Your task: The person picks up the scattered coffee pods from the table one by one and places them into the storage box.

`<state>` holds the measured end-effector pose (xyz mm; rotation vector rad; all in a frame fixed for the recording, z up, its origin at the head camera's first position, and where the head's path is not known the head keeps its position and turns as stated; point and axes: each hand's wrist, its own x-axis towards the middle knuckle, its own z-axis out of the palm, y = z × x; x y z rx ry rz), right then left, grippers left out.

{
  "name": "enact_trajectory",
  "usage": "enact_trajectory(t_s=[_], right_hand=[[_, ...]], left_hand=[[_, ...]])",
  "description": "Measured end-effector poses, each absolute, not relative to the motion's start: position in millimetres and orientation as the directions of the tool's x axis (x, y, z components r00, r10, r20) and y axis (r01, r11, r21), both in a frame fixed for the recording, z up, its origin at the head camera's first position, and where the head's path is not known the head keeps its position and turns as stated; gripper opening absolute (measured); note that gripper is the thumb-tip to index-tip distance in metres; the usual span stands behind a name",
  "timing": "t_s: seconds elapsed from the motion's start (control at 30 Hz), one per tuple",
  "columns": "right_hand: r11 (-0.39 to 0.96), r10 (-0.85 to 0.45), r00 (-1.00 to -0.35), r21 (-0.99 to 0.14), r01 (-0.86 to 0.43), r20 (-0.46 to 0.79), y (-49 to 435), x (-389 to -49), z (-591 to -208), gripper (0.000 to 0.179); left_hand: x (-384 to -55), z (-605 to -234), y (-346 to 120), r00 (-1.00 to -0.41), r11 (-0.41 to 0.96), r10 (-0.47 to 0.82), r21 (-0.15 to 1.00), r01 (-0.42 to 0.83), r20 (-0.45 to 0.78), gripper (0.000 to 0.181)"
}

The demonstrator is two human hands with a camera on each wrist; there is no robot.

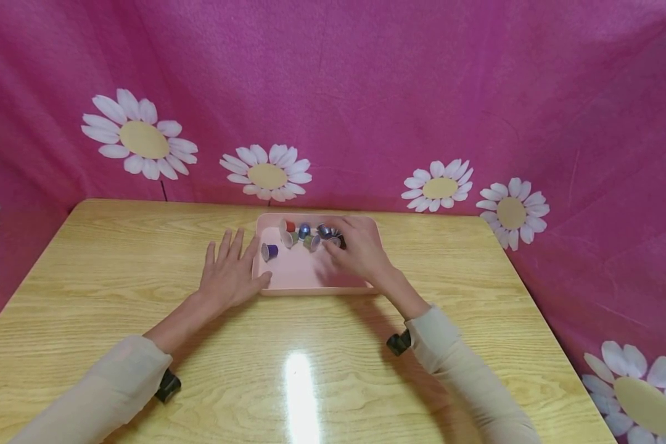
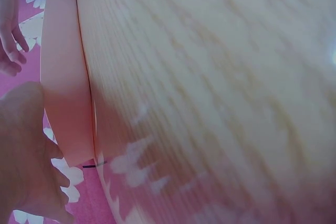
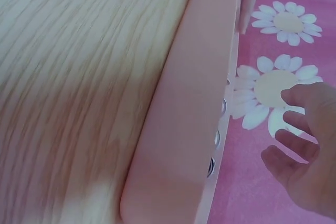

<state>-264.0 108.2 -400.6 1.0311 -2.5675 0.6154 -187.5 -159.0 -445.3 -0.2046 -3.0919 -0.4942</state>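
Note:
A pink tray (image 1: 294,275) on the table holds several small coffee capsules. By its left wall lies a purple capsule (image 1: 269,251), apart from the others. Toward the back are a red capsule (image 1: 289,226), a light blue capsule (image 1: 304,230), a green capsule (image 1: 312,242) and a dark blue capsule (image 1: 324,230). My left hand (image 1: 229,275) spreads its fingers along the tray's left side, thumb at the rim. Over the tray's right part hovers my right hand (image 1: 363,251), partly hiding capsules beneath it. Its fingers (image 3: 290,166) are loosely bent, with nothing seen between them.
The wooden table (image 1: 211,382) stands against a magenta cloth (image 1: 338,92) printed with white daisies. Dark wrist cameras hang below both sleeves. In the right wrist view, capsule rims show just above the tray wall (image 3: 178,98).

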Motion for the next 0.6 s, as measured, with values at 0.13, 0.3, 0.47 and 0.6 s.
enact_trajectory(t_s=[0.13, 0.3, 0.47, 0.6], right_hand=[[0.654, -0.570, -0.713, -0.300, -0.694, 0.407, 118, -262, -397, 0.039], [0.681, -0.549, -0.753, -0.327, -0.655, 0.363, 132, -260, -396, 0.042], [0.698, -0.549, -0.756, -0.301, -0.649, 0.358, 147, -260, -396, 0.044], [0.709, -0.554, -0.748, -0.265, -0.654, 0.364, 159, -261, -397, 0.047]], left_hand=[[-188, -445, -159, -0.991, 0.941, 0.130, 0.313, 0.131, 0.024, 0.087], [-187, -444, -158, -0.991, 0.937, 0.128, 0.323, 0.131, 0.028, 0.087], [-186, -443, -158, -0.991, 0.939, 0.128, 0.319, 0.130, 0.026, 0.088], [-186, -443, -158, -0.991, 0.940, 0.129, 0.316, 0.130, 0.024, 0.088]])
